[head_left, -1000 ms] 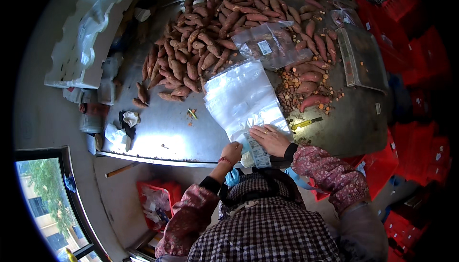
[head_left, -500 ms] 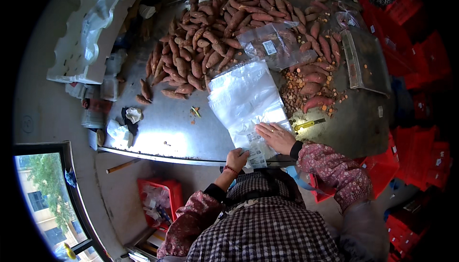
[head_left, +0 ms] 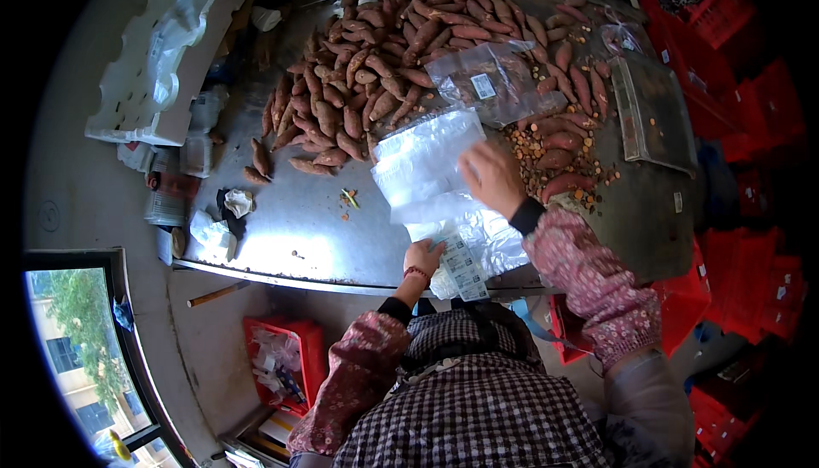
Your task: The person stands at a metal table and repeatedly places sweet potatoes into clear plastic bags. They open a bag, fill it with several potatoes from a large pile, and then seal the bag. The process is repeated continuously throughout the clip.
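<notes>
– Right hand [head_left: 493, 174] has moved up to the right edge of the plastic bags [head_left: 426, 156], centre of frame; upper bag layer now rucked. Fingers?
– Right: curled, blurred; cannot tell if gripping. Left hand [head_left: 421, 256]: fingers bent beside label strip [head_left: 463, 267], lower centre; grip unclear.

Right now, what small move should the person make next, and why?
Probably smooth the plastic bags with the right hand: their film looks rumpled near it, and the left hand, at the near end beside the label strip, seems well placed to steady them. The right hand's exact grip is blurred.
</notes>
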{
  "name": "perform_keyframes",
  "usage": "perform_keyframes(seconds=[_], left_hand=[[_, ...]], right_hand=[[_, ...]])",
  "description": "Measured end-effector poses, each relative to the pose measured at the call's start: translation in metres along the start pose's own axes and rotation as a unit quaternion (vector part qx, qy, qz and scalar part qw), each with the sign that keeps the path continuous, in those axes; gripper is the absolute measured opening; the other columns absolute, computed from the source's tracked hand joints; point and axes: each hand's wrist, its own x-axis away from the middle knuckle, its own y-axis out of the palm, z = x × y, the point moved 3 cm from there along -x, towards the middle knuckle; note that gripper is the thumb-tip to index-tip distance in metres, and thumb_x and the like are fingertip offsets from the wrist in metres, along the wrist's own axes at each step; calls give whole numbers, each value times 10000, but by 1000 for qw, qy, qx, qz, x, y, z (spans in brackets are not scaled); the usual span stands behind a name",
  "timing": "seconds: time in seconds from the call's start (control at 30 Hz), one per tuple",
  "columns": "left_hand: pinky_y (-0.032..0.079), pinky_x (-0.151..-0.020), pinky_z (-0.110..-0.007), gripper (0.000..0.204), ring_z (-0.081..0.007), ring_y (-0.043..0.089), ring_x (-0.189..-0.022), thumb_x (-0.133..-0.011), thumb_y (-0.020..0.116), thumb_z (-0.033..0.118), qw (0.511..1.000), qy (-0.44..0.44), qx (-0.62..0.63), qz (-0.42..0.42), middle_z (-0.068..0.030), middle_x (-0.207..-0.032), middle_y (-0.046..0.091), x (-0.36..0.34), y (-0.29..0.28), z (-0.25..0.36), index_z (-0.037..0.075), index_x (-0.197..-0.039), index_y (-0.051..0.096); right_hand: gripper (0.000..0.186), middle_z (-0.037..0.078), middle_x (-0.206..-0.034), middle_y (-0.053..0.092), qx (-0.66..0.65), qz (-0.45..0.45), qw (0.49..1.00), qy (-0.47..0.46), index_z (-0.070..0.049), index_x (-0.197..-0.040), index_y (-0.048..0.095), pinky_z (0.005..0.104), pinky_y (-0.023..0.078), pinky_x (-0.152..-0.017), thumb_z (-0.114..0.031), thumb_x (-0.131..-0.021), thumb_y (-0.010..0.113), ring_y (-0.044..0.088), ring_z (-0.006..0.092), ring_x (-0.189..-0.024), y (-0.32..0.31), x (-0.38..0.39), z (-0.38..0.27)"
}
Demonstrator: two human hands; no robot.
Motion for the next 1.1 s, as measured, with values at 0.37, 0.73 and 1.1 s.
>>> perform_keyframes(seconds=[0.37,0.73,1.1], left_hand=[[476,-905,-418,365,-351,534,-1130,-818,588,136,909,251,-318,-97,-196,-1217,550,16,17,-22,54,-1173,564],[444,-495,-311,277,-158,566,-548,-865,608,247,979,21,104,-173,-56,-592,592,61,21,34,2,-736,614],[498,-607,-319,318,-204,651,-616,-847,644,321,984,31,68,-163,-113,-667,664,50,-25,51,4,-827,665]], right_hand=[[499,203,-1156,546,56,-394,917,-21,-20,-1296,455,455,398,-955,-144,-818,527,521,366,-1078,52,171,11],[646,317,-1231,470,96,-495,862,48,-41,-1451,199,505,401,-967,-156,-877,471,482,429,-1143,39,156,1],[142,128,-824,595,-70,-199,965,154,-29,-879,628,418,460,-614,-149,-858,554,569,310,-706,53,47,39]])
